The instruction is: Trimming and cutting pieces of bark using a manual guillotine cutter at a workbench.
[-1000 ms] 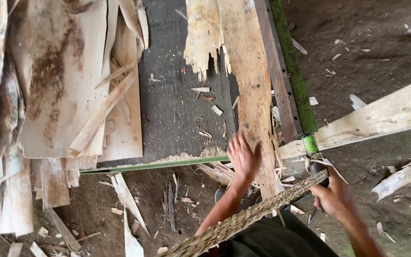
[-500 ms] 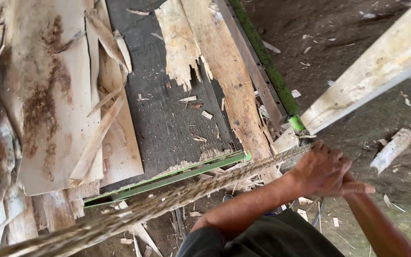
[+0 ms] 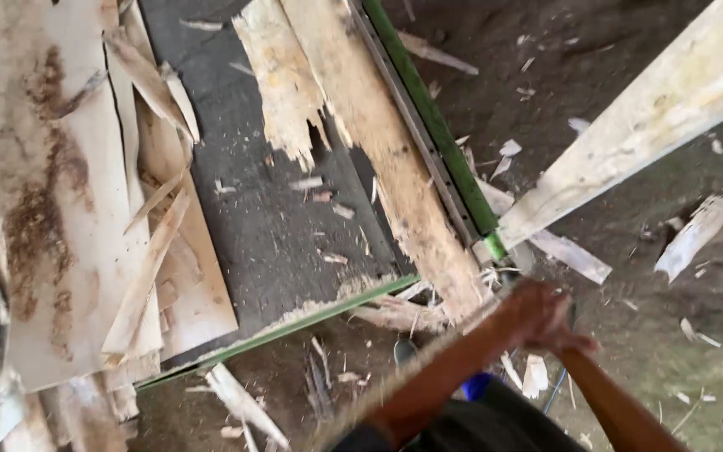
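Note:
My left hand [image 3: 533, 314] and my right hand [image 3: 577, 345] meet just off the near right corner of a dark table [image 3: 278, 226]. The left lies over the right, which is mostly hidden. A long rough fibrous strip [image 3: 462, 328], blurred, runs from the hands down to the left along my left forearm. Both hands seem closed on its end. A ragged pale veneer strip [image 3: 378, 142] lies on the table beside them.
Stacked veneer sheets [image 3: 60, 209] cover the table's left side. A green rail [image 3: 437, 125] edges its right side, and a pale plank [image 3: 629, 142] slants up from the corner. Wood scraps [image 3: 696, 234] litter the dirt floor.
My left hand has come from the table edge across to my right hand. The rough strip has swung, its free end now low at the left. The view has tilted.

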